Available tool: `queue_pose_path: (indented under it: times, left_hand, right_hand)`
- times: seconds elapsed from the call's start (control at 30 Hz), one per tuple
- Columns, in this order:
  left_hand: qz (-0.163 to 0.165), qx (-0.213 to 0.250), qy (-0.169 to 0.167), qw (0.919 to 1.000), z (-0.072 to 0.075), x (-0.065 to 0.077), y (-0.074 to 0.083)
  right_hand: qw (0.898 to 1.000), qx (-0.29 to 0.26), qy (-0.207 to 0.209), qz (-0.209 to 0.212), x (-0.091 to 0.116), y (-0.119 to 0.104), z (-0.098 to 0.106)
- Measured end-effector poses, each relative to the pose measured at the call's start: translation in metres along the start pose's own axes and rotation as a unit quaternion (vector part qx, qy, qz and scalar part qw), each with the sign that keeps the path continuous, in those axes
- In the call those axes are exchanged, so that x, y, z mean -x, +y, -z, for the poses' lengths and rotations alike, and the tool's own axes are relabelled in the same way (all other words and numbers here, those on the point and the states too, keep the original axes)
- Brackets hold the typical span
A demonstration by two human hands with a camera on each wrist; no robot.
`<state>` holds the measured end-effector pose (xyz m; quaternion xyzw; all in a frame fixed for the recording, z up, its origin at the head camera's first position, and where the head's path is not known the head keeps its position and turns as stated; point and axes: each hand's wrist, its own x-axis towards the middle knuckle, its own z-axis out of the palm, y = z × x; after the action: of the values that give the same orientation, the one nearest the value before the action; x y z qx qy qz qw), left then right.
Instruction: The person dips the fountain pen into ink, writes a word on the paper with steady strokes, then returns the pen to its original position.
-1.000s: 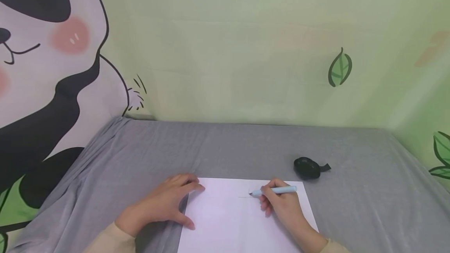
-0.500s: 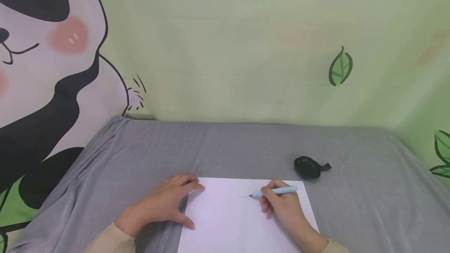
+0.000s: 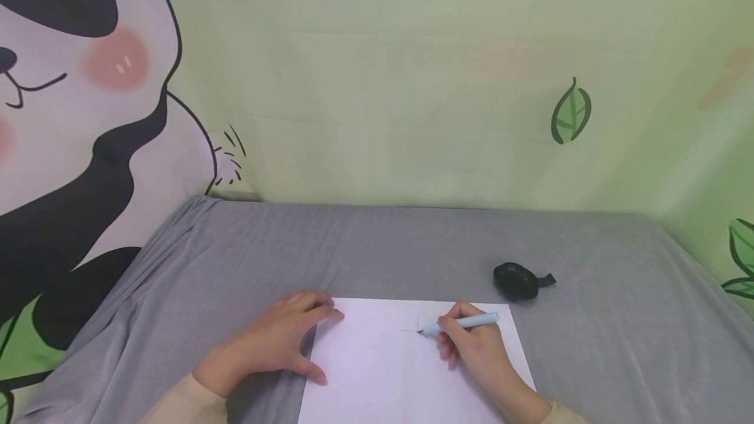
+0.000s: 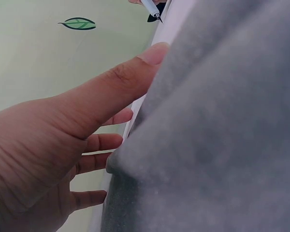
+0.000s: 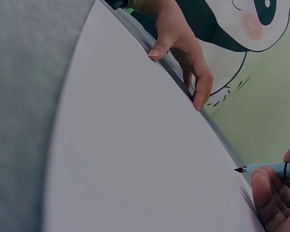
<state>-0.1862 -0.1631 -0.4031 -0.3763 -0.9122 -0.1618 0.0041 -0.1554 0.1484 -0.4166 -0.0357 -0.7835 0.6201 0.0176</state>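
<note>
Left hand: the left hand (image 3: 273,340) lies at the left edge of the paper (image 3: 365,365), thumb and index finger held wide apart, with a broad gap between them. It grips nothing.
Left thumb: extended, its tip on the paper's margin, nearer the wearer than the other fingers.
Left fingers: reaching forward to the far left corner; the left wrist view shows them spread apart. Contact of each one with the sheet cannot be confirmed.
Left forearm: enters from the lower left, in a beige sleeve (image 3: 187,403).
Right hand: the right hand (image 3: 471,339) holds a light blue pen (image 3: 478,319), pinched between thumb and fingers near the writing end; the remaining fingers are curled beneath.
Right forearm: slants in from the lower right, across the paper's right part.
Pen: inclined low, dark tip to the left, rear end projecting past the hand to the right.
Paper: white, flat on the grey cloth (image 3: 353,247); near edge out of frame.
Marks: two thin lines (image 3: 408,330), one across and one upright, beside the pen tip.
Adjacent item: a black rounded object (image 3: 516,281) with a short tab, just beyond the paper's far right corner.
</note>
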Motion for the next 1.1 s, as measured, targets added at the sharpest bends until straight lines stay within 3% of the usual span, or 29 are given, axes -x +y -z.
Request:
queue_pose_path:
  times: [0.63,1.1]
  left_hand:
    - [-0.013,-0.014,0.013,0.9997,-0.0003,0.0002,0.0]
    - [-0.013,-0.01,0.013,0.9998,-0.0012,0.0003,-0.0014]
  right_hand:
    - [0.999,0.011,-0.037,0.004,0.0048,-0.0019,0.0003]
    - [0.996,0.008,-0.087,0.033,0.0065,-0.0008,0.0007]
